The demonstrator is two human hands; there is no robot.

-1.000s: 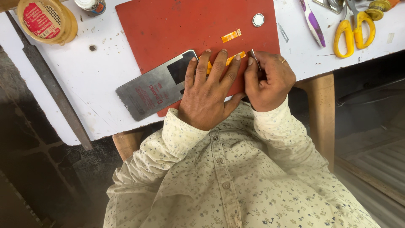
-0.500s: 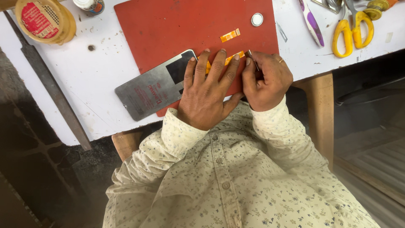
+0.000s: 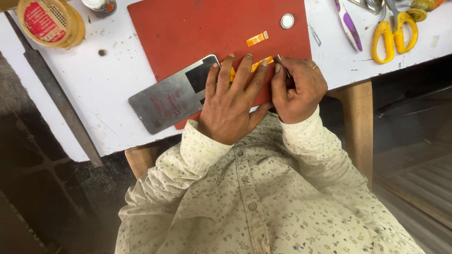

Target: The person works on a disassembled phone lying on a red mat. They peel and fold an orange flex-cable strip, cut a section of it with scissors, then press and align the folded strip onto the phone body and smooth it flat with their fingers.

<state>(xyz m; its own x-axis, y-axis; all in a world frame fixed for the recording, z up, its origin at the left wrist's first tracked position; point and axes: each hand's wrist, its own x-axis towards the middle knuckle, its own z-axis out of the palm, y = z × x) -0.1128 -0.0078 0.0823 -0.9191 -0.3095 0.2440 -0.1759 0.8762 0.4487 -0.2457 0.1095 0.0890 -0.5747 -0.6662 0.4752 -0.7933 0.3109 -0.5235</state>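
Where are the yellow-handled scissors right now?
In the head view, the yellow-handled scissors lie at the upper right of the white table, right of the purple-handled tool, beyond the right hand.

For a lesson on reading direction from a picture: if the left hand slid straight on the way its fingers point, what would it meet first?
The left hand points up the red mat. Past the orange strip under its fingertips, it would probably first meet the small orange piece.
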